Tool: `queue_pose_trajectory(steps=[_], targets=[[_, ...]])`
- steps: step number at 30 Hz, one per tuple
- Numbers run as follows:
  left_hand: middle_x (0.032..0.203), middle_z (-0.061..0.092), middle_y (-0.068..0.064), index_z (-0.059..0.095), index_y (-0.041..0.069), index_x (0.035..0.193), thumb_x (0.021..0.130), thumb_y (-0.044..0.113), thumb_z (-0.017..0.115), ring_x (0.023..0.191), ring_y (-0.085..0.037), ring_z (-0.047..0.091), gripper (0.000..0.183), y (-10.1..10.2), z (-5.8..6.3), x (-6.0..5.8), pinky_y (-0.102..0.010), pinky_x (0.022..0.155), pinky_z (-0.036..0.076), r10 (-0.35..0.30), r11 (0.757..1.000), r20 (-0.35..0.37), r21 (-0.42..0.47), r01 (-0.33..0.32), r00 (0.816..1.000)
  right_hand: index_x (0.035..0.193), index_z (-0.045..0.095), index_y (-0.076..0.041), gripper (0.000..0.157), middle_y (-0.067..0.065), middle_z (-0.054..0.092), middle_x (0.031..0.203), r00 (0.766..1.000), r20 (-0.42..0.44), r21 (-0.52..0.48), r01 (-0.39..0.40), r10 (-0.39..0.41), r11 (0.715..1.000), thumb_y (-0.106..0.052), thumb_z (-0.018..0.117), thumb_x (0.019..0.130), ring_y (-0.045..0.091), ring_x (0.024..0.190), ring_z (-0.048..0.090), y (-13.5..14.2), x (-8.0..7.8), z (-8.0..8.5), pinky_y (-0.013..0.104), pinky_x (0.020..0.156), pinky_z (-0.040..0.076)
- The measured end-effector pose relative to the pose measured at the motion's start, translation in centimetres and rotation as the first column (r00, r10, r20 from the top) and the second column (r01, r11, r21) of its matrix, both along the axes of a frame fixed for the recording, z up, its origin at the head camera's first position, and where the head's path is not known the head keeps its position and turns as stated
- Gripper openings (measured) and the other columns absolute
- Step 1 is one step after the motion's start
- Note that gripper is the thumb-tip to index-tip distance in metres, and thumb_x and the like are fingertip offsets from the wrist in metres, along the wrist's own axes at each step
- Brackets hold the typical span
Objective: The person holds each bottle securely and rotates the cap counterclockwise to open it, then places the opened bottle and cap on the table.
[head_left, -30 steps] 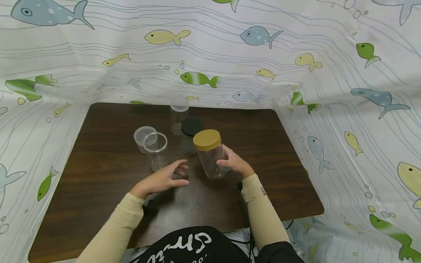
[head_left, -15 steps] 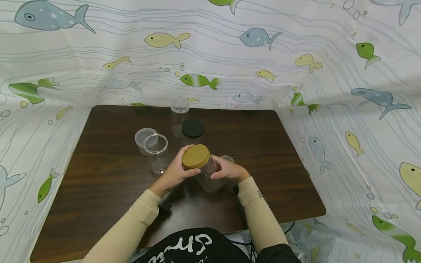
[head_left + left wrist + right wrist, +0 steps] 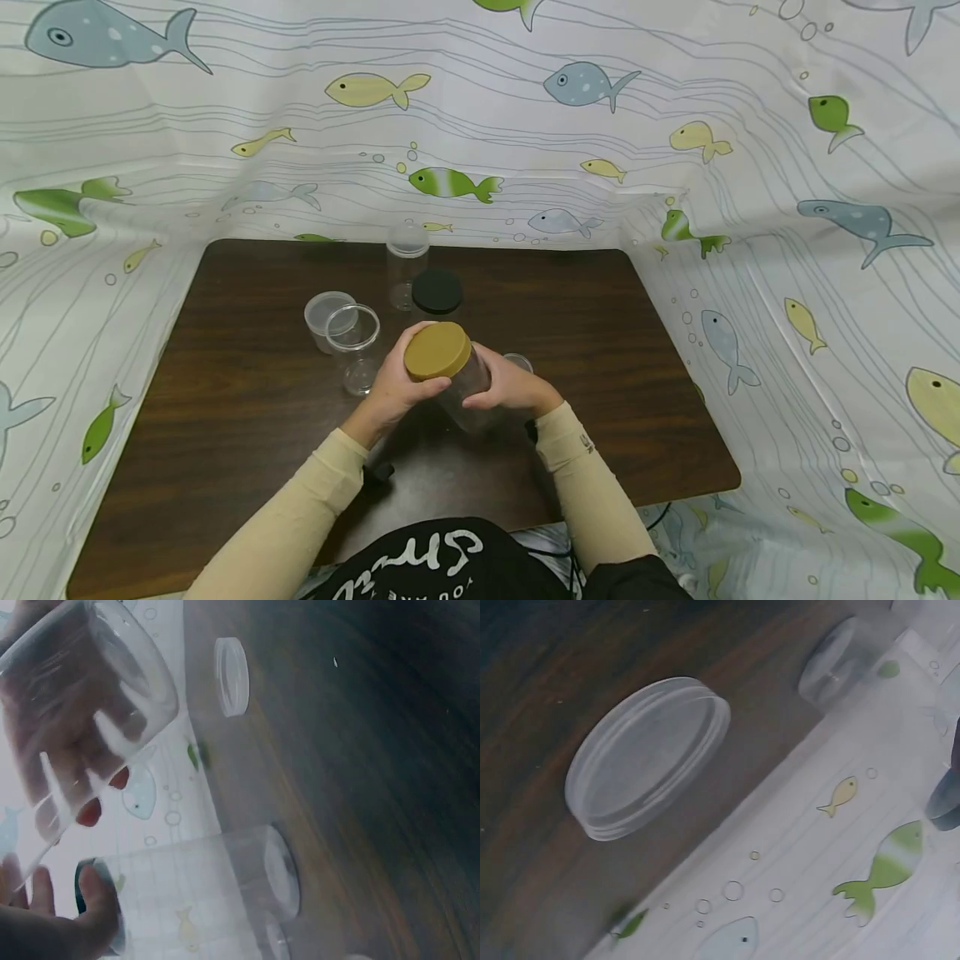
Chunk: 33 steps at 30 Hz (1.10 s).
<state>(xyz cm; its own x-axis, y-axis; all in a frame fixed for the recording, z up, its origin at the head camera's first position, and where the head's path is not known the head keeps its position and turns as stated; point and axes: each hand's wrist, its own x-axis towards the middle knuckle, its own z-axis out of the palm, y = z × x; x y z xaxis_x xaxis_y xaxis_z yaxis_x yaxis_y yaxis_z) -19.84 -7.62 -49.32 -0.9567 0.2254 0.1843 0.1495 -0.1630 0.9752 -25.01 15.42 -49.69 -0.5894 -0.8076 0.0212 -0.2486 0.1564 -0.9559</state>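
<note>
A clear plastic jar (image 3: 465,408) with a yellow screw lid (image 3: 437,350) is held tilted above the table, its lid end leaning left. My left hand (image 3: 392,387) grips the lid, thumb across the near side and fingers round the far side. My right hand (image 3: 516,385) holds the jar body from the right. In the left wrist view, the transparent jar wall (image 3: 67,697) shows right-hand fingers through it. Behind the right hand, a clear lid (image 3: 519,362) lies on the table; the right wrist view shows this clear lid (image 3: 649,757) whole.
Beyond the hands stands a jar with a black lid (image 3: 437,292). A clear jar with a translucent lid (image 3: 408,242) is at the back. An open clear jar (image 3: 354,350) and a translucent tub (image 3: 328,312) stand left on the brown table (image 3: 247,433). Fish-print sheeting surrounds it.
My left hand has come up from beside the jar and taken hold of the yellow lid. The jar has moved left and nearer to me, tilting further, with the right hand still on it.
</note>
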Motion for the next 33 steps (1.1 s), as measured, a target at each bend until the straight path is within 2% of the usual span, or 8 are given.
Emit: queue_pose_trajectory(steps=[3,6,8,11,16,23,28,33], targets=[[0.140,0.047,-0.011,0.036,0.010,0.151,0.079,0.000,0.081,0.119,-0.027,0.046,0.086,0.2,0.0,-0.1,-0.029,0.093,0.046,0.035,0.998,0.027,0.049,-0.036,0.999,0.156,0.027,-0.011,0.093,0.010,0.047,0.145,0.984,-0.142,0.064,0.115,-0.105,0.991,-0.018,0.083,0.083,0.023,0.128,0.051,-0.5,0.3,0.3,0.040,0.106,0.044],[0.140,0.045,-0.009,0.034,0.012,0.151,0.080,0.000,0.080,0.119,-0.026,0.046,0.085,0.5,-0.1,-0.3,-0.030,0.094,0.046,0.079,0.994,0.078,0.065,-0.084,0.994,0.155,0.028,-0.008,0.100,0.010,0.045,0.146,0.933,-0.302,0.132,0.246,-0.197,0.960,-0.022,0.089,0.078,0.021,0.126,0.051,-1.1,0.5,0.5,0.039,0.104,0.046],[0.140,0.045,-0.008,0.034,0.013,0.151,0.081,0.003,0.081,0.119,-0.025,0.046,0.084,0.7,-0.1,-0.4,-0.031,0.095,0.045,0.102,0.993,0.098,0.053,-0.108,0.990,0.154,0.029,-0.005,0.102,0.012,0.045,0.145,0.906,-0.354,0.147,0.298,-0.231,0.943,-0.022,0.092,0.075,0.023,0.125,0.051,-1.4,0.6,0.4,0.040,0.102,0.047],[0.140,0.045,-0.009,0.034,0.012,0.151,0.081,0.003,0.081,0.119,-0.025,0.046,0.085,0.8,-0.1,-0.6,-0.033,0.096,0.044,0.122,0.991,0.081,0.036,-0.126,0.989,0.153,0.029,-0.005,0.104,0.013,0.044,0.146,0.894,-0.364,0.145,0.331,-0.260,0.933,-0.021,0.093,0.073,0.024,0.124,0.051,-1.6,0.8,0.4,0.041,0.102,0.047],[0.139,0.046,-0.010,0.035,0.012,0.150,0.079,-0.001,0.081,0.118,-0.026,0.046,0.086,0.6,0.2,-0.8,-0.033,0.094,0.045,0.119,0.992,0.037,0.035,-0.120,0.992,0.157,0.022,-0.009,0.109,0.012,0.037,0.155,0.920,-0.311,0.154,0.296,-0.239,0.943,-0.026,0.092,0.076,0.025,0.138,0.043,-1.3,0.8,0.6,0.045,0.112,0.038],[0.140,0.047,-0.010,0.036,0.011,0.150,0.079,-0.002,0.082,0.119,-0.027,0.046,0.086,0.2,0.6,-0.7,-0.035,0.096,0.043,0.067,0.997,0.026,0.036,-0.068,0.997,0.163,0.014,-0.020,0.110,0.000,0.023,0.165,0.983,-0.115,0.189,0.165,-0.145,0.968,-0.041,0.085,0.082,0.018,0.149,0.028,0.6,0.1,1.3,0.049,0.119,0.026],[0.140,0.047,-0.009,0.036,0.012,0.150,0.078,-0.002,0.082,0.120,-0.028,0.046,0.086,0.1,0.8,-0.7,-0.033,0.096,0.044,0.028,0.997,0.020,0.066,-0.029,0.999,0.162,0.020,-0.021,0.102,-0.001,0.034,0.159,0.987,-0.112,0.195,0.139,-0.119,0.971,-0.040,0.084,0.084,0.017,0.142,0.039,0.9,-0.1,1.2,0.046,0.116,0.033],[0.141,0.045,-0.010,0.034,0.013,0.151,0.079,-0.002,0.081,0.120,-0.027,0.046,0.087,0.4,0.6,-0.7,-0.030,0.093,0.047,0.043,0.997,0.039,0.067,-0.045,0.998,0.159,0.023,-0.016,0.101,0.003,0.038,0.155,0.970,-0.179,0.181,0.199,-0.166,0.963,-0.030,0.087,0.082,0.018,0.139,0.042,0.1,0.2,0.6,0.047,0.114,0.036]])
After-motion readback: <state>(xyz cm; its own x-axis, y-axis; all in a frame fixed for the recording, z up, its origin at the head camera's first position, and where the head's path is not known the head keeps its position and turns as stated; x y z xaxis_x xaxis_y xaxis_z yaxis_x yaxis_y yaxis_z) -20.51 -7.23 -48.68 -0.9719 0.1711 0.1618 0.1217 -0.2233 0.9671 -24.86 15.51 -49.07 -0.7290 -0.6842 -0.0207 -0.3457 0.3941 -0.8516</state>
